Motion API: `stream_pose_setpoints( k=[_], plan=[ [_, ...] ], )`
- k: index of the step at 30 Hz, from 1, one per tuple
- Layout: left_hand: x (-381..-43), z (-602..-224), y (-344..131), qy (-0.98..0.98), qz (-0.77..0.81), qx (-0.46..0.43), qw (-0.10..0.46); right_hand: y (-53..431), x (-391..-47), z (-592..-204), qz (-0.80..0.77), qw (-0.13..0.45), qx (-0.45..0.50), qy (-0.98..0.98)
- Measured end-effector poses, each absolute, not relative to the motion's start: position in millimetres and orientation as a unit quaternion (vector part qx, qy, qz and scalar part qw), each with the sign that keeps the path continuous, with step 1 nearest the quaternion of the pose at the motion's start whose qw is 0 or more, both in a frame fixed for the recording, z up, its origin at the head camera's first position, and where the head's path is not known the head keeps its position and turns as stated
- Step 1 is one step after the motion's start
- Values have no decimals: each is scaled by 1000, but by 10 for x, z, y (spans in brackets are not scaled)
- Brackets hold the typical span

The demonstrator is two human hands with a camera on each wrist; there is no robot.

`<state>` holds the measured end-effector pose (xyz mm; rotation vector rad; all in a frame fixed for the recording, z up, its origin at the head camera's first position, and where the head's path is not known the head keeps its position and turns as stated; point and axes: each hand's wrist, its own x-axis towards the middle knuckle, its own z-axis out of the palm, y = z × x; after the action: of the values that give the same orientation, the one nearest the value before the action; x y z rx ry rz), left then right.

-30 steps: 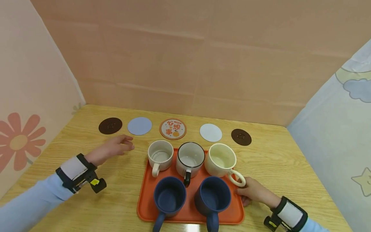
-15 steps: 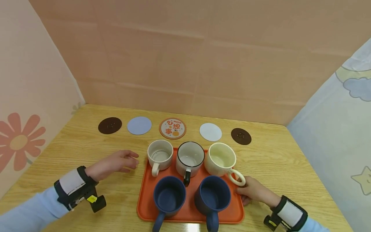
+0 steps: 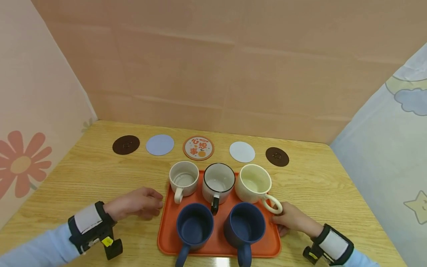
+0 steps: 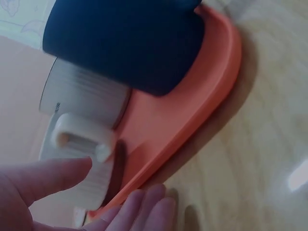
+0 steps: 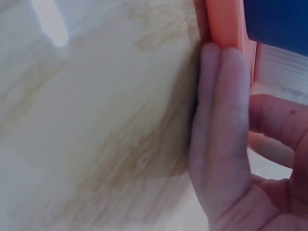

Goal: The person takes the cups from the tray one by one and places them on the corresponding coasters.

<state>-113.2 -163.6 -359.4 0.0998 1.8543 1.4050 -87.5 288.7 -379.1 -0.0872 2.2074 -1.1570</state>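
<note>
An orange-red tray (image 3: 218,231) holds several mugs. At its back stand a small cream mug (image 3: 184,181), a white mug with a black rim (image 3: 217,189) and a pale yellow mug (image 3: 251,189). Two dark blue mugs, a left one (image 3: 193,230) and a right one (image 3: 241,230), are in front. My right hand (image 3: 291,218) grips the tray's right edge, thumb at the rim's inner side and fingers along its outside. Beside the tray's left edge is my left hand (image 3: 138,204), fingers (image 4: 149,207) extended close to the rim and thumb apart.
Behind the tray, a row of round coasters lies on the wooden table (image 3: 320,178): brown (image 3: 126,144), lilac (image 3: 160,144), orange-rimmed (image 3: 198,148), white (image 3: 242,152) and another brown one (image 3: 277,157). A peach backdrop (image 3: 213,74) rises behind, with patterned side panels.
My left hand has moved from near the lilac coaster toward me and slightly right, down to the tray's left edge. The right hand and the tray have stayed in place.
</note>
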Motion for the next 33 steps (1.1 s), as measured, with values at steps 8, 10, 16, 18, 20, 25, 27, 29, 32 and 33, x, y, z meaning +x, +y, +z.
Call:
stream_pose_setpoints(
  k=[8,10,16,18,20,25,27,29,32,33],
  plan=[
    [-1039,-3608,-1538,723,547,22,421,2878,-859,-3766,-433,317,-28,843],
    [-1037,-3606,-1514,716,550,28,428,2877,-850,-3748,-430,317,-25,845],
    [-1031,-3636,-1466,702,562,45,435,2865,-813,-3706,-419,308,-20,854],
    [-1024,-3660,-1449,705,566,42,426,2860,-803,-3702,-416,301,-22,858],
    [-1015,-3685,-1431,714,565,40,412,2856,-795,-3695,-414,291,-27,862],
    [-1002,-3728,-1406,734,556,41,388,2854,-767,-3615,-352,222,-54,908],
    [-1001,-3737,-1402,740,551,41,383,2851,-758,-3562,-315,183,-62,929],
    [-1005,-3741,-1396,746,545,37,381,2841,-753,-3509,-290,151,-62,943],
    [-1004,-3735,-1387,755,536,32,376,2811,-756,-3458,-315,128,-55,939],
    [-1004,-3735,-1386,757,535,31,374,2800,-760,-3446,-325,122,-50,937]
  ],
)
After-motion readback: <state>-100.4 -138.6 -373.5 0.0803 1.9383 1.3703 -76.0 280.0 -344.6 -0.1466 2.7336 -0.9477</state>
